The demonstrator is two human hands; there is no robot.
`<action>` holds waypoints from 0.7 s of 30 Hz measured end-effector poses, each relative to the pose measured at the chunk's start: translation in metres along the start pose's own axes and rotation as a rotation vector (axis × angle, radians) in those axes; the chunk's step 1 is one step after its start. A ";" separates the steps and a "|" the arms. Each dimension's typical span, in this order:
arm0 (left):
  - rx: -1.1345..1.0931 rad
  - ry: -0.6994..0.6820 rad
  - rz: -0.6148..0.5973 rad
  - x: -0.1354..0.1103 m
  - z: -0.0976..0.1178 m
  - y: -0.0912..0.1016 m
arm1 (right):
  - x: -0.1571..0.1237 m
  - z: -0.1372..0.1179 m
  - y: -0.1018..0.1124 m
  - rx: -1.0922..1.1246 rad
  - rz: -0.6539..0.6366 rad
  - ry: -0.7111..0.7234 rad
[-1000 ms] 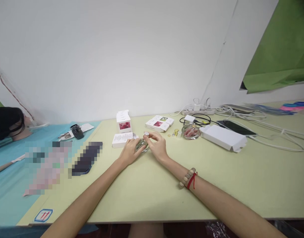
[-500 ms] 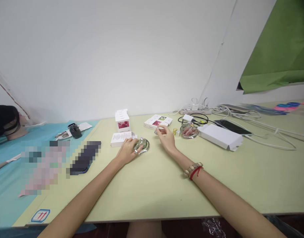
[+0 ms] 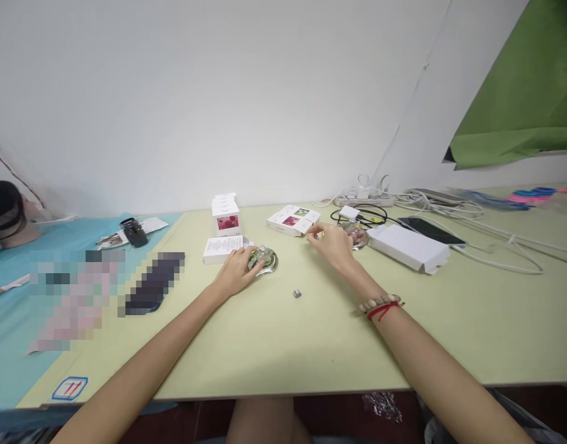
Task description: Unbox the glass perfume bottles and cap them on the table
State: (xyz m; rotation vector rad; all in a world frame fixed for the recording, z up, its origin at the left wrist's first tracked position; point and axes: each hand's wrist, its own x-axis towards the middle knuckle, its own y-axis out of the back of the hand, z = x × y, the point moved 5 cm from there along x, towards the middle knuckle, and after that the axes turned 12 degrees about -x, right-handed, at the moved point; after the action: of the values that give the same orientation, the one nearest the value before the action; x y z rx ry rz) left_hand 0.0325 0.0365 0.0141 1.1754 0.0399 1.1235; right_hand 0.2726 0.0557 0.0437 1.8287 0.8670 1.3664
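My left hand [image 3: 239, 270] is closed around the left side of a round, clear glass bottle [image 3: 267, 261] with green contents, which stands on the table. Its thumb lies across the front. My right hand [image 3: 333, 245] has its fingers curled together just left of a second round glass bottle [image 3: 357, 234] with pinkish contents, partly hidden behind the hand. A hint of gold shows by the right fingertips, too small to make out. On the table between my forearms lies a small silver cap [image 3: 297, 294].
Several white boxes [image 3: 227, 223] stand behind my left hand, with another white box [image 3: 221, 250] in front. A flat printed box [image 3: 292, 220] lies at the back. Rightward are a plain white box [image 3: 409, 248], a phone [image 3: 431, 231] and cables. A dark jar [image 3: 134, 232] stands left.
The small silver cap my right hand held is now on the table. My right hand has moved right, toward the second bottle. My left hand has stayed on the green-filled bottle.
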 end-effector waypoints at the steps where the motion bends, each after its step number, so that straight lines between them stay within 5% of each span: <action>1: -0.003 -0.002 0.005 0.000 0.000 0.000 | 0.001 0.003 0.000 0.011 -0.015 0.002; 8: 0.016 -0.009 -0.006 0.000 0.002 0.001 | 0.001 0.005 -0.008 -0.051 -0.158 0.049; 15: 0.007 -0.022 0.006 0.000 0.000 0.000 | 0.011 0.022 0.024 0.055 0.086 -0.066; 21: 0.022 -0.020 -0.018 0.001 0.000 0.001 | 0.003 0.018 -0.009 -0.145 -0.225 -0.020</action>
State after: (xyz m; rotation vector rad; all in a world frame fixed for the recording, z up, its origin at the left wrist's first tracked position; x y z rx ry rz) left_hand 0.0322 0.0370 0.0149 1.2036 0.0480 1.0975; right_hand 0.2895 0.0608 0.0341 1.5816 0.9086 1.2337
